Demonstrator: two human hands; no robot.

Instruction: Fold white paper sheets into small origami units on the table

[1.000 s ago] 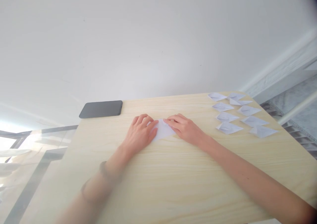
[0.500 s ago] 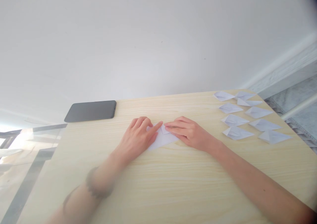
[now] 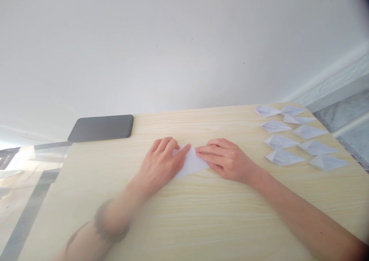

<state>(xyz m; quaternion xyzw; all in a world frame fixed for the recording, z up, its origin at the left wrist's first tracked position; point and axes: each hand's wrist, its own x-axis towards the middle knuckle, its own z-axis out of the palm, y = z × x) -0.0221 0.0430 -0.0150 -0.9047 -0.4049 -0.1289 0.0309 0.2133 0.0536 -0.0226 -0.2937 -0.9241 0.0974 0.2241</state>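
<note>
A white sheet of paper (image 3: pixel 190 165), partly folded, lies flat on the table between my two hands. My left hand (image 3: pixel 163 159) bears down on its left side, index finger stretched to the top edge and the other fingers curled. On the right edge, my right hand (image 3: pixel 223 158) presses with its fingers held together, their tips close to the left index fingertip. Both hands cover the paper's sides, so its full outline is hidden.
Several folded white paper pieces (image 3: pixel 284 157) with pointed ends are set out in rows at the right of the wooden table (image 3: pixel 184 222). At the back left lies a dark smartphone (image 3: pixel 101 128). A white wall (image 3: pixel 173 53) rises behind the table.
The small raised flap seen by my right fingertips no longer shows; the paper there looks smooth. My right hand has shifted slightly right, and the whole view has moved a little.
</note>
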